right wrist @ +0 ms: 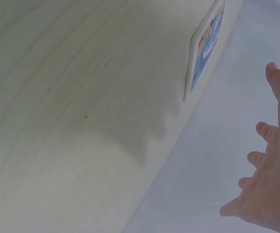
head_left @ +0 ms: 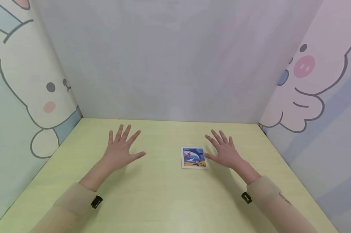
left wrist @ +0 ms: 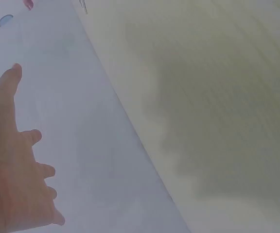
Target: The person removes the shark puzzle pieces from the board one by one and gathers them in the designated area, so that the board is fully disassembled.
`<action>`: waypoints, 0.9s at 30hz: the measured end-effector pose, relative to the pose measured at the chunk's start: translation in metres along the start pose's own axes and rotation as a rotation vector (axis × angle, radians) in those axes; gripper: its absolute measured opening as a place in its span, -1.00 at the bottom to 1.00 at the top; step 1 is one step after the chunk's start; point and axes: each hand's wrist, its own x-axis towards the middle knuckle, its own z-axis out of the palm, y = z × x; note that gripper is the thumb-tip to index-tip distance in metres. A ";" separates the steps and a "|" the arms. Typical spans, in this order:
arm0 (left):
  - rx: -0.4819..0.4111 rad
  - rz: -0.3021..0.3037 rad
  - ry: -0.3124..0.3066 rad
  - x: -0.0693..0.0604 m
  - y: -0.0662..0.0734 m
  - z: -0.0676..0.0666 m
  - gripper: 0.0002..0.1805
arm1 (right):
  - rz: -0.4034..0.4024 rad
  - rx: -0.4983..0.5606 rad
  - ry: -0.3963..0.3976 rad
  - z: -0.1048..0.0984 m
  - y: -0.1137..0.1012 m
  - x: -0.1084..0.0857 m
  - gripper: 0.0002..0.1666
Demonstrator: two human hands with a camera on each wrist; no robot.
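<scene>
A square picture puzzle or tile (head_left: 193, 157) with a pale border and a blue shark picture lies flat on the table, right of the middle. My right hand (head_left: 225, 151) hovers beside it with fingers spread, the thumb tip overlapping the tile's right edge in the head view. In the right wrist view the tile (right wrist: 205, 46) lies apart from the right hand (right wrist: 269, 170), near the top. My left hand (head_left: 119, 151) is held over the left part of the table, fingers spread, holding nothing. The left wrist view shows that hand (left wrist: 13, 160) above its shadow.
The pale wooden table (head_left: 161, 200) ends at a plain grey back wall (head_left: 169, 64). Side panels with cartoon animals stand at left (head_left: 24, 81) and right (head_left: 324, 97). A black clasp (head_left: 96, 202) hangs at the left cuff, another clasp (head_left: 246, 197) at the right.
</scene>
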 end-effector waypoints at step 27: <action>-0.103 0.236 -0.053 0.073 0.064 0.042 0.01 | -0.184 0.286 -0.370 0.039 0.012 0.034 0.16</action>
